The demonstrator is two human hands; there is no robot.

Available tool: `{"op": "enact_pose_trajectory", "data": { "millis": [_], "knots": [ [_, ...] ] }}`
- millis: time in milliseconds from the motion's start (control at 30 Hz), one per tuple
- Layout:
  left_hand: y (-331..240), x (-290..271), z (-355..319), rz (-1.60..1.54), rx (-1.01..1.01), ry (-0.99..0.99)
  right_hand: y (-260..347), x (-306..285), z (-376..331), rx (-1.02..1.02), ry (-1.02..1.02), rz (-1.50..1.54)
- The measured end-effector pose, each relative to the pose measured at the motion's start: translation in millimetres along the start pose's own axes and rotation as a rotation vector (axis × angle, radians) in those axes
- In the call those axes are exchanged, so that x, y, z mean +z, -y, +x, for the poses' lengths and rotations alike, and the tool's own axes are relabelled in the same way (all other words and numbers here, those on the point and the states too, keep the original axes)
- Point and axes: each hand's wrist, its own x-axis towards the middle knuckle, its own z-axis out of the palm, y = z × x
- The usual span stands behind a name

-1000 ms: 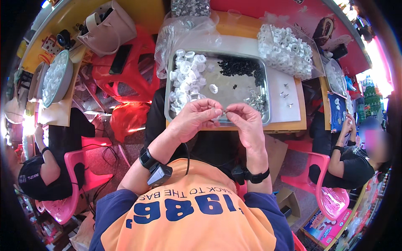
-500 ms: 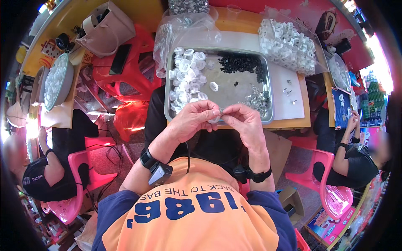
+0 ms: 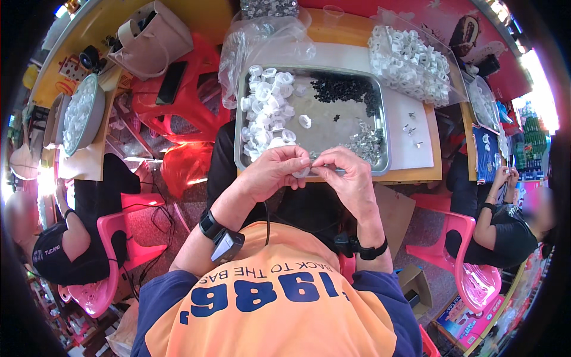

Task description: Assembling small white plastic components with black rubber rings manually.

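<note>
My left hand and my right hand meet at the near rim of a metal tray. Between their fingertips they pinch one small white plastic ring. In the tray lie a heap of white plastic rings on the left, a pile of small black parts at the far side and a cluster of shiny metal clips on the right. One white ring lies alone in the tray's middle.
A clear bag of white rings rests at the table's far right, an empty clear bag at the far left. People sit on pink chairs on both sides. A beige handbag and a bowl of white parts stand to the left.
Both hands stay together at the tray's near rim; the fingers shift slightly around the small white ring.
</note>
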Motion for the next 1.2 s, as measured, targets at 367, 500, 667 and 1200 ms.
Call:
{"op": "enact_pose_trajectory", "data": {
  "millis": [367,500,667,1200],
  "knots": [
    [-5.2,-2.9,-8.7,-0.292,-0.029,0.044,-11.1,1.7,-2.0,0.091,-0.007,0.173],
    [-10.6,2.1,-14.2,-0.271,0.001,0.012,-5.0,5.0,-3.1,0.125,-0.052,0.167],
    [-5.2,-2.7,-18.0,-0.261,0.024,0.057,2.8,15.9,-2.9,-0.055,-0.092,-0.015],
    [7.6,-11.5,-18.6,-0.260,0.137,-0.022,1.0,33.0,-6.0,-0.260,-0.183,-0.239]
  ]
}}
